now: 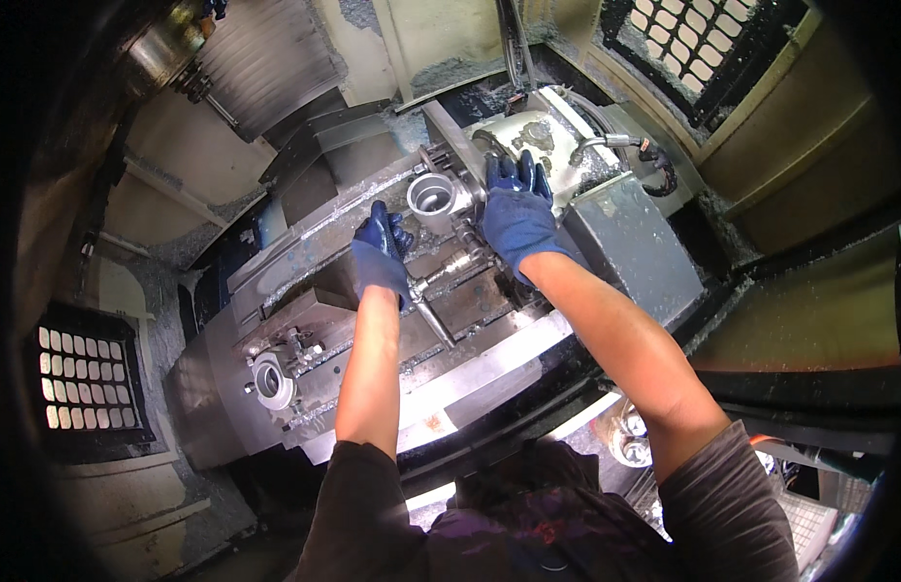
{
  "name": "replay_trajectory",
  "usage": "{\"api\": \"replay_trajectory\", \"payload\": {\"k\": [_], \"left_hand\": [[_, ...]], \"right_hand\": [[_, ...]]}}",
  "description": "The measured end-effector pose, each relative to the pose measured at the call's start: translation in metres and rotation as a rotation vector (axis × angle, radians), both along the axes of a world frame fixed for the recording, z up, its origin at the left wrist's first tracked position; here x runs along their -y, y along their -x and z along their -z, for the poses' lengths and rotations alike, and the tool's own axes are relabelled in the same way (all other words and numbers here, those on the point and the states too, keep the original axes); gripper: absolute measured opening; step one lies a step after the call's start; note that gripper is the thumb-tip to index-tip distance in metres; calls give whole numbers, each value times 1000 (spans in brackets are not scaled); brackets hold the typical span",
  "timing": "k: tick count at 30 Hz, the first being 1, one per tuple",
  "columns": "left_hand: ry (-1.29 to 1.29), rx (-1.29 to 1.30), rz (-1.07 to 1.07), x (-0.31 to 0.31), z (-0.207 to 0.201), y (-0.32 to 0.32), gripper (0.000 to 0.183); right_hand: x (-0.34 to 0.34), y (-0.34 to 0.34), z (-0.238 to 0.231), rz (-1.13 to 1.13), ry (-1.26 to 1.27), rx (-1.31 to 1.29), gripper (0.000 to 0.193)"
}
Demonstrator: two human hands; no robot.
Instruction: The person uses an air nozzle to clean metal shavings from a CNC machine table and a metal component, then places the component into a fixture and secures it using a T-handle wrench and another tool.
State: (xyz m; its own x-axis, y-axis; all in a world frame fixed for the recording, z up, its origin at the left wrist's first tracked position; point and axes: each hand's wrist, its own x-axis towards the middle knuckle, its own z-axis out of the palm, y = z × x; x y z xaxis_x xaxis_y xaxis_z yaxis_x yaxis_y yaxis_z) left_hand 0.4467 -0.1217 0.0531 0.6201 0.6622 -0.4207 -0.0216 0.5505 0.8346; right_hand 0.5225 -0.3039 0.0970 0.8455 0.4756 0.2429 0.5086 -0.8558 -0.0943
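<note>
My left hand [381, 247], in a blue work glove, hovers left of a grey round-bored metal part [433, 199] clamped in the fixture. Its index finger points away and the others curl loosely, with nothing visible between them. A socket wrench with a sliding bar handle [436, 320] reaches to the fixture beside my left wrist; the handle's far end is partly hidden by the glove. My right hand [518, 213], also gloved in blue, lies with fingers spread over the upright fixture plate [453, 141], right of the part. Its palm side is hidden.
A second ring-shaped part [273, 380] sits at the table's left end near an angled plate [310, 315]. A machine spindle [169, 48] hangs upper left. On the right are a grey box housing [635, 238] and a hose fitting [615, 143]. Metal chips litter the enclosure.
</note>
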Motion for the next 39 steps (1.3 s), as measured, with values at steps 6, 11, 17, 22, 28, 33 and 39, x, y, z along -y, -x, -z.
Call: {"api": "replay_trajectory", "payload": {"k": [6,11,17,22,28,33,39], "left_hand": [[-232,127,-65,34,-25,11,25],[-276,208,-83,41,-21,9,27],[-269,272,156,24,-15,14,32],[-312,343,261,21,-15,20,33],[-252,403,135,66,-23,52,22],[-1313,429,113,98,7,97,6],[-1275,451,84,96,16,92,4]], "right_hand": [[2,-2,-4,-2,22,-26,57],[1,-1,-4,2,-11,-26,58],[1,0,0,-7,1,6,58],[1,0,-3,11,32,-4,58],[1,-2,3,3,46,56,56],[1,3,0,20,22,31,57],[2,2,-5,17,55,-16,59]]}}
